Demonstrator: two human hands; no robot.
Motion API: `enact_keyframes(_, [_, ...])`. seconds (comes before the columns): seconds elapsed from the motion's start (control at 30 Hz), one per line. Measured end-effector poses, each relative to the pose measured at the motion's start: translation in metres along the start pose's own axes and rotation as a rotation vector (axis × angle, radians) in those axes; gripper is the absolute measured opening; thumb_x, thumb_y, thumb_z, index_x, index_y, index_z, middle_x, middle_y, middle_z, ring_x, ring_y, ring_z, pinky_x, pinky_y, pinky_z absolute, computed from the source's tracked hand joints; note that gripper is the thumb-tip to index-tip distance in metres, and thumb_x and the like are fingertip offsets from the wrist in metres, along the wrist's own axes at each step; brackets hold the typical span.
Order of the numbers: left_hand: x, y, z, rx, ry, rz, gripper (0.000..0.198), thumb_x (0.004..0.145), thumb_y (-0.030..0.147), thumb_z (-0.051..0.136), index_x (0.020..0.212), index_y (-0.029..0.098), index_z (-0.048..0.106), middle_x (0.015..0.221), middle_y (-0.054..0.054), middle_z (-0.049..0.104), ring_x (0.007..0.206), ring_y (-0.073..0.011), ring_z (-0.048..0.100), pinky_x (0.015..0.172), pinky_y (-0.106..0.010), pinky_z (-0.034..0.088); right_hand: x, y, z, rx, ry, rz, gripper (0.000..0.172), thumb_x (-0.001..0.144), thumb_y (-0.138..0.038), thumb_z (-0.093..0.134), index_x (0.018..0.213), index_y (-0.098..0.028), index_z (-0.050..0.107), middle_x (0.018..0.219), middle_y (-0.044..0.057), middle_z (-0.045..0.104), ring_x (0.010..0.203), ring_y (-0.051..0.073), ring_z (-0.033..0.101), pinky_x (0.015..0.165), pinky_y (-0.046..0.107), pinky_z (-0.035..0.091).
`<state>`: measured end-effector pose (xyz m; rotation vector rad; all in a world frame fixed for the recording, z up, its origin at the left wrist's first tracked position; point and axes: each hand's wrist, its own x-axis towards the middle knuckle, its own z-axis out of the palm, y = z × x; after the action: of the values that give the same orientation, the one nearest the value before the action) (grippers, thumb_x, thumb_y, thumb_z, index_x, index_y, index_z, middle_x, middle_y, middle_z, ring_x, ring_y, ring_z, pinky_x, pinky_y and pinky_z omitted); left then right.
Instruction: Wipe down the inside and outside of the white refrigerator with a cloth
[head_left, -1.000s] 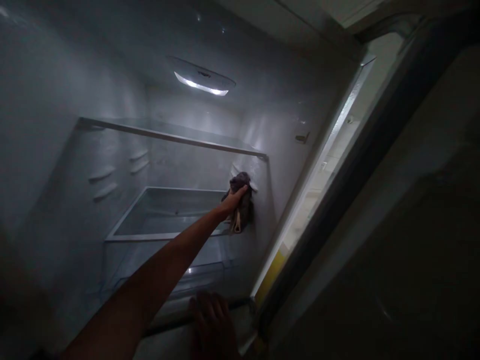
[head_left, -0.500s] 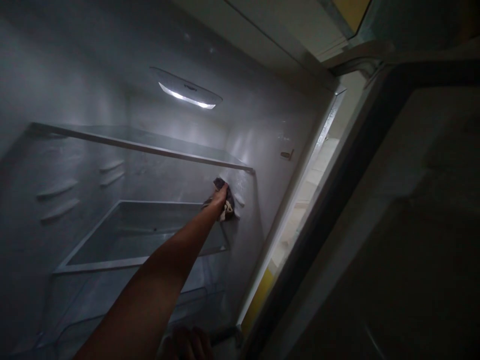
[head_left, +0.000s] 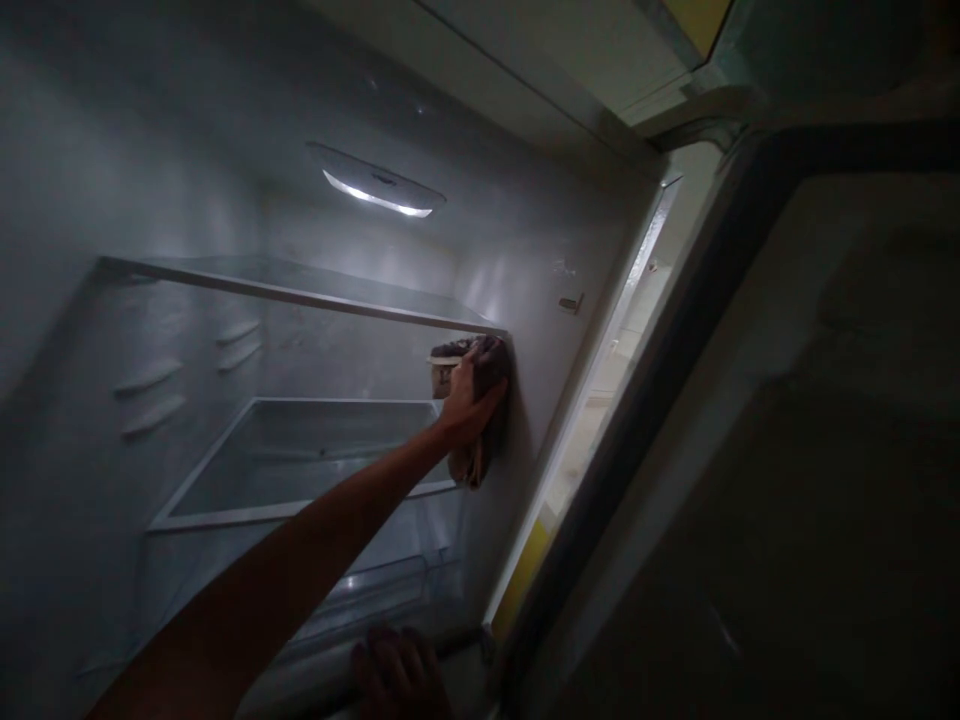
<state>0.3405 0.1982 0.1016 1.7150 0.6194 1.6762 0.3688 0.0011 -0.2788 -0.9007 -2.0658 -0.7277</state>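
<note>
One camera, worn on the person's head, looks forward through the mouth of the open fridge (head_left: 555,240) from close by. It sees the lamp (head_left: 379,192), at eleven o'clock, from below, and the upper shelf (head_left: 315,298) from slightly above. The door (head_left: 780,450) fills two to five o'clock.

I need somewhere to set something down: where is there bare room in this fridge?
The upper shelf, under the lamp, shows bare glass. The lower shelf looks largely bare between its left rim and the left forearm. It is crowded at the right wall, where the left hand holds a cloth, and around the right hand.
</note>
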Motion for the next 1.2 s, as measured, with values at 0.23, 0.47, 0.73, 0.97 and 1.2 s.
enact_keyframes(0.23, [-0.049, 0.002, -0.007, 0.394, -0.152, 0.131, 0.081, 0.099, 0.055, 0.066, 0.172, 0.029, 0.043, 0.175, -0.016, 0.037, 0.165, -0.0407, 0.034, 0.138, -0.060, 0.026, 0.027, 0.000, -0.033, 0.064, 0.067, 0.032, 0.045, 0.109, -0.045, 0.054, 0.145, -0.023, 0.069, 0.124, 0.007, 0.083, 0.108, 0.024, 0.075, 0.096, 0.038, 0.062])
enact_keyframes(0.47, [-0.060, -0.004, -0.016, 0.605, -0.275, -0.115, 0.082, 0.096, 0.033, 0.064, 0.173, 0.026, 0.039, 0.151, -0.018, 0.059, 0.137, -0.0345, 0.064, 0.121, -0.054, 0.052, 0.034, -0.006, -0.063, 0.225, -0.279, 0.145, 0.065, 0.100, -0.043, 0.063, 0.162, -0.026, 0.055, 0.150, 0.009, 0.073, 0.129, 0.030, 0.069, 0.116, 0.048, 0.055])
enact_keyframes(0.73, [-0.074, 0.033, -0.193, 1.202, -0.389, -0.383, 0.056, 0.081, 0.046, 0.081, 0.136, 0.035, 0.080, 0.159, -0.022, 0.061, 0.142, -0.0611, 0.053, 0.113, -0.085, 0.035, 0.042, -0.004, -0.078, 0.284, -0.432, 0.157, 0.080, 0.087, -0.021, 0.064, 0.166, -0.027, 0.049, 0.161, 0.008, 0.066, 0.144, 0.029, 0.063, 0.126, 0.049, 0.048])
enact_keyframes(0.97, [-0.084, 0.018, -0.214, 1.449, -0.312, -0.498, 0.080, 0.101, 0.075, 0.046, 0.158, 0.023, 0.066, 0.169, -0.032, 0.046, 0.141, -0.0639, 0.050, 0.111, -0.082, 0.035, 0.045, -0.003, -0.085, 0.293, -0.492, 0.158, 0.079, 0.093, -0.025, 0.063, 0.170, -0.027, 0.046, 0.163, 0.008, 0.064, 0.147, 0.029, 0.061, 0.130, 0.050, 0.044])
enact_keyframes(1.2, [-0.124, 0.011, -0.089, 1.251, -0.596, -0.054, 0.055, 0.098, 0.061, 0.066, 0.150, 0.043, 0.068, 0.168, -0.011, 0.053, 0.150, -0.0446, 0.047, 0.118, -0.061, 0.039, 0.048, -0.003, -0.089, 0.349, -0.548, 0.207, 0.076, 0.095, -0.030, 0.062, 0.169, -0.029, 0.048, 0.168, 0.008, 0.060, 0.151, 0.029, 0.056, 0.132, 0.048, 0.041])
